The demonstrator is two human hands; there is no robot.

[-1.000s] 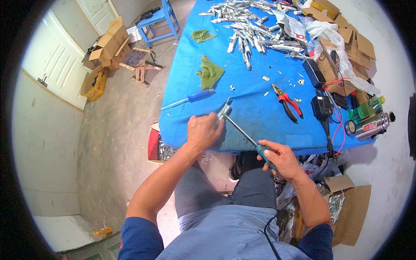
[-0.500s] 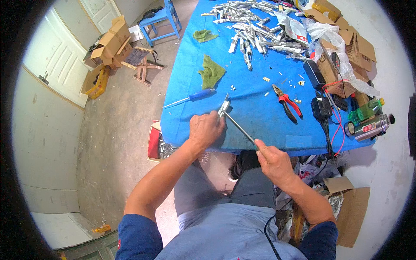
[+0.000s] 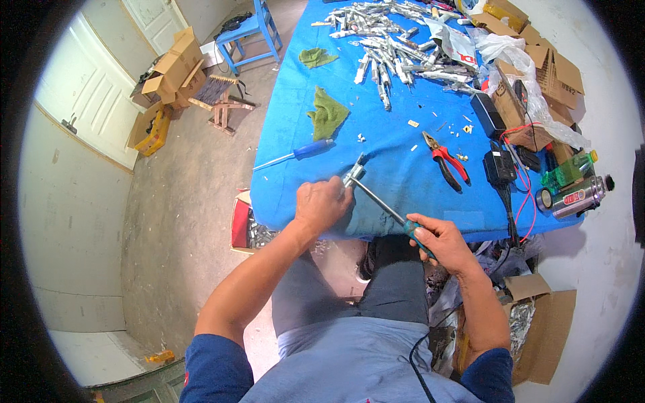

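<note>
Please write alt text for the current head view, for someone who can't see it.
A person's left hand holds a small silvery part on a blue-covered table, while the right hand holds a teal-handled screwdriver with its tip at that part. Red-handled pliers lie to the right; a pile of silvery pieces lies beyond.
</note>
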